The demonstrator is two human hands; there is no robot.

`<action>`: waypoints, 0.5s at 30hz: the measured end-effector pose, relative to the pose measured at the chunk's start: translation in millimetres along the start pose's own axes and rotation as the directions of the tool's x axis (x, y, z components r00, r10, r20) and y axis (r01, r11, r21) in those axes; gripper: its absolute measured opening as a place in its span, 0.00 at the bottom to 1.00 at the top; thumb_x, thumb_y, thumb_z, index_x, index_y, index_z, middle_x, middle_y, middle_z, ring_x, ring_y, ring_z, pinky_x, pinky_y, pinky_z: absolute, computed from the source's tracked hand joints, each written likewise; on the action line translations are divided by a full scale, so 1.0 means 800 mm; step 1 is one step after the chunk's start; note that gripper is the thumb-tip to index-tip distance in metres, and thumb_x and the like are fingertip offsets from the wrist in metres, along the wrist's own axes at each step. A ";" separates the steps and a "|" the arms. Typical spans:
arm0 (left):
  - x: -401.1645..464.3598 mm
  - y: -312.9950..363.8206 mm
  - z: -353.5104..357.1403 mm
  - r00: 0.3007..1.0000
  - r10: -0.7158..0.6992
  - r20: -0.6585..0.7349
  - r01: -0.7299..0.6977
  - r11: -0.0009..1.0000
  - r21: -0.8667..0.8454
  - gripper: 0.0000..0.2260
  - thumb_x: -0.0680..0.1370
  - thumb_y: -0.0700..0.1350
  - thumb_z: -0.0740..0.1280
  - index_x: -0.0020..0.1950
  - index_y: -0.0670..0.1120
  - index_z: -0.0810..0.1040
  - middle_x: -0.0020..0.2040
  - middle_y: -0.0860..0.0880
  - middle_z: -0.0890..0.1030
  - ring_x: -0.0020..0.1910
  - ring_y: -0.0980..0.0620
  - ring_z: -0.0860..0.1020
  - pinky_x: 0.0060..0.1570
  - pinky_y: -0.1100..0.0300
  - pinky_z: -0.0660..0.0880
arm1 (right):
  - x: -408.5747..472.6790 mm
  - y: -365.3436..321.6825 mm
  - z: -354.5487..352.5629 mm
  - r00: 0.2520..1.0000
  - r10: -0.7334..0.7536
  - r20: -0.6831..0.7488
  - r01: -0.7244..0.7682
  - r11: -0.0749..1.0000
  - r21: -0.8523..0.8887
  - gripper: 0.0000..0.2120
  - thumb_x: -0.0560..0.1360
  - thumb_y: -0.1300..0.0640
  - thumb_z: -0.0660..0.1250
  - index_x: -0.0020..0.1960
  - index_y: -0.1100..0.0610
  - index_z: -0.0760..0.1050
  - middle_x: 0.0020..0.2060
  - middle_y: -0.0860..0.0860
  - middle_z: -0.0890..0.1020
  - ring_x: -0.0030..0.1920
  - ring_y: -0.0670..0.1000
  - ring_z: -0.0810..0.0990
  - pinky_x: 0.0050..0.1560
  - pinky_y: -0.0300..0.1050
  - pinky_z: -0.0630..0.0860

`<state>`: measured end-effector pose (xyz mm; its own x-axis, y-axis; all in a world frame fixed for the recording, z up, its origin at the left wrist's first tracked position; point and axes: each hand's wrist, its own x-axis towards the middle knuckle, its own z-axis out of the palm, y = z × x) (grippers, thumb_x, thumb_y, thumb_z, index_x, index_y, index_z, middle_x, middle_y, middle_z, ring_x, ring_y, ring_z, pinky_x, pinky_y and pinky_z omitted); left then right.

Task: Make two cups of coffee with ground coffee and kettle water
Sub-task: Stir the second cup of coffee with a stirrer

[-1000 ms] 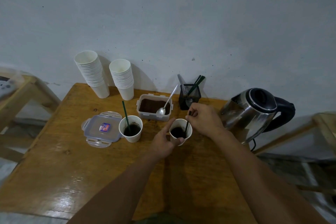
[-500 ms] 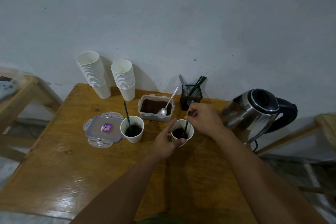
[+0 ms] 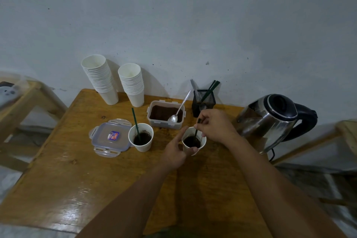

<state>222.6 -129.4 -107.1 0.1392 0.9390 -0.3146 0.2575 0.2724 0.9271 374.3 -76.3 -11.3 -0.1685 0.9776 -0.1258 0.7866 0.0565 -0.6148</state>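
Fingers of right hand (image 3: pixel 217 125) pinching stirrer (image 3: pixel 197 128), left hand (image 3: pixel 176 150) gripping cup (image 3: pixel 193 140)

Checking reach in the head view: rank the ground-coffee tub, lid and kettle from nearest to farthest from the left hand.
From the left hand:
1. Tub, just beyond it.
2. Lid, to its left.
3. Kettle, far right.

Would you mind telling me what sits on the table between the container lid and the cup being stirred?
In the head view, the other cup of coffee, with a green stirrer standing in it, sits between the lid and the stirred cup.
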 end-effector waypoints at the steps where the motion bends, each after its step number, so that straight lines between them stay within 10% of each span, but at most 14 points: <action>1: 0.000 -0.001 0.000 1.000 -0.005 -0.003 0.005 1.000 0.006 0.36 0.73 0.49 0.73 0.75 0.63 0.58 0.74 0.50 0.66 0.72 0.45 0.65 0.66 0.44 0.69 | 0.001 -0.001 -0.001 0.999 -0.003 -0.044 0.002 1.000 -0.031 0.05 0.74 0.56 0.73 0.42 0.51 0.77 0.39 0.48 0.82 0.40 0.48 0.83 0.42 0.46 0.82; 15: 0.000 0.000 0.000 1.000 0.009 0.013 -0.008 1.000 -0.014 0.36 0.73 0.47 0.73 0.76 0.60 0.58 0.73 0.50 0.67 0.70 0.48 0.67 0.61 0.53 0.70 | 0.001 0.004 -0.009 0.999 -0.010 0.039 0.013 0.997 -0.073 0.05 0.74 0.57 0.74 0.42 0.52 0.78 0.38 0.49 0.82 0.39 0.47 0.83 0.41 0.45 0.82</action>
<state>222.4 -129.4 -106.6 0.1539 0.9385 -0.3092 0.2432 0.2673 0.9324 381.3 -73.8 -7.9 -0.1993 0.9684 -0.1498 0.8255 0.0836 -0.5581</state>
